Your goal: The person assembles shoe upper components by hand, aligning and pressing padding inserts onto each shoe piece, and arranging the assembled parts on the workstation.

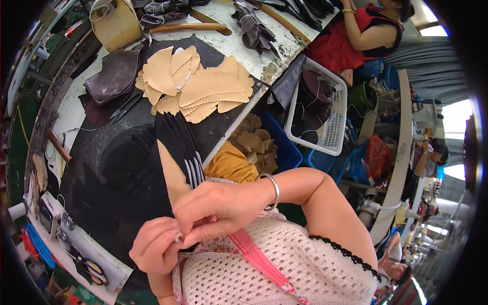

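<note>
My left hand (157, 246) and my right hand (216, 206) meet close to my body, fingertips pinched together. A small whitish bit shows between them, too small to name. Just beyond my right hand, a pointed tan leather piece (172, 170) lies by a fanned stack of black pieces (175, 132) with pale edges near my knuckles. Dark cut pieces (124, 162) spread over the bench to the left. Farther off sits a heap of tan pieces (213, 91) with zigzag edges. Brown-purple pieces (114, 79) are stacked beside it.
Right of the bench stand a white plastic basket (333, 127) with dark pieces and a blue bin (284, 145) by tan scraps. Scissors (91, 269) lie at lower left, a wooden handle (59, 145) at the left edge. A person in red (330, 43) works at far right.
</note>
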The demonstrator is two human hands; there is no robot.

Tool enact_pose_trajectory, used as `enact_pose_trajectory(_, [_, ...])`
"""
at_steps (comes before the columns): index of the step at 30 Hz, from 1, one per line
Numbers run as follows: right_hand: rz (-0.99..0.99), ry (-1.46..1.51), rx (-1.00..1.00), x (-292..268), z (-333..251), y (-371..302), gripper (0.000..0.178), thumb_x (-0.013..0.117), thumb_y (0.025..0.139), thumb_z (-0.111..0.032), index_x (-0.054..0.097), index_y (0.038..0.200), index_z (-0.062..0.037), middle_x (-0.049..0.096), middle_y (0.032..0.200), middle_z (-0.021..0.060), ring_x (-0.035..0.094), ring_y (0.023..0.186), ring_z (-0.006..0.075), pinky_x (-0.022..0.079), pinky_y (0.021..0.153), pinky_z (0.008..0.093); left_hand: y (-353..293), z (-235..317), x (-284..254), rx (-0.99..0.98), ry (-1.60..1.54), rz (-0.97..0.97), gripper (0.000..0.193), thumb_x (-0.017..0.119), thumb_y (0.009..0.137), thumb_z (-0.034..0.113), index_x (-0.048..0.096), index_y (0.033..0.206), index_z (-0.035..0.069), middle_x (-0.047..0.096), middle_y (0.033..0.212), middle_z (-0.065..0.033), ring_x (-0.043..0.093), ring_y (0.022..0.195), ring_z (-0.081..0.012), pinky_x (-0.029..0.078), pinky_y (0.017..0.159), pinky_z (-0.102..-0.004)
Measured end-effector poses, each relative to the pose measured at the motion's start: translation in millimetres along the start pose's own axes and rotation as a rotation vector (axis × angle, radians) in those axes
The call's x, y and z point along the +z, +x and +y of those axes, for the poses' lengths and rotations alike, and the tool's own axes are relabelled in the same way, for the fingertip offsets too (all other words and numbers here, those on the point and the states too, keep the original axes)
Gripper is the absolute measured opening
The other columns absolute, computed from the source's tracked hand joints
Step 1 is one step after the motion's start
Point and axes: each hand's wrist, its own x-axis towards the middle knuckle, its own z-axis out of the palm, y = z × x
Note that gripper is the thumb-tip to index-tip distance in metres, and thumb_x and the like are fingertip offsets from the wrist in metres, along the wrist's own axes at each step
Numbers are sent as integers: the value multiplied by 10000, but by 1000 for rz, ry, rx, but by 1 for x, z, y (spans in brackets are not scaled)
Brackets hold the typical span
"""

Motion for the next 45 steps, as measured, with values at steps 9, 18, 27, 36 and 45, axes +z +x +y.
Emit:
enact_pose_trajectory(9, [494, 912, 190, -3, 32, -3, 122, 411, 1002, -162, 424, 924, -69, 491, 849, 47, 471, 752, 114, 409, 679, 252, -23, -24, 5, -530, -1360, 506, 168, 394, 947, 177, 415, 886, 21, 591, 891, -202, 590, 791, -225, 500, 710, -326])
enact_pose_trajectory(18, [559, -605, 732, -77, 21, -47, 177, 593, 916, -143, 452, 953, -43, 577, 800, 73, 554, 724, 104, 429, 618, 240, -27, -25, -17, -663, -957, 660, 158, 344, 948, 156, 405, 839, 60, 567, 800, -101, 518, 642, -118, 430, 591, -246])
enact_pose_trajectory(27, [159, -705, -303, 6, -9, 16, 328, 778, 698, -89, 528, 873, 29, 569, 901, 189, 596, 751, 254, 498, 610, 336, -11, -9, -16, -287, -716, -60, 370, 613, 836, 215, 545, 1078, -57, 556, 1126, -211, 585, 999, -284, 477, 826, -350])
enact_pose_trajectory(36, [403, -342, 98, 13, 23, 21, 117, 668, 786, 31, 551, 795, 42, 605, 821, 128, 584, 608, 122, 450, 498, 234, -60, -23, -25, -958, -740, 460, 112, 673, 831, 22, 579, 870, -26, 610, 724, -46, 540, 604, -33, 426, 545, -163])
enact_pose_trajectory(45, [260, -805, 201, 8, 38, 20, 182, 724, 710, 4, 543, 717, 26, 592, 829, 97, 579, 546, 165, 461, 471, 266, -67, -31, -9, -947, -309, 474, 205, 726, 782, 25, 552, 676, 1, 574, 628, 2, 502, 529, -11, 377, 467, -168])
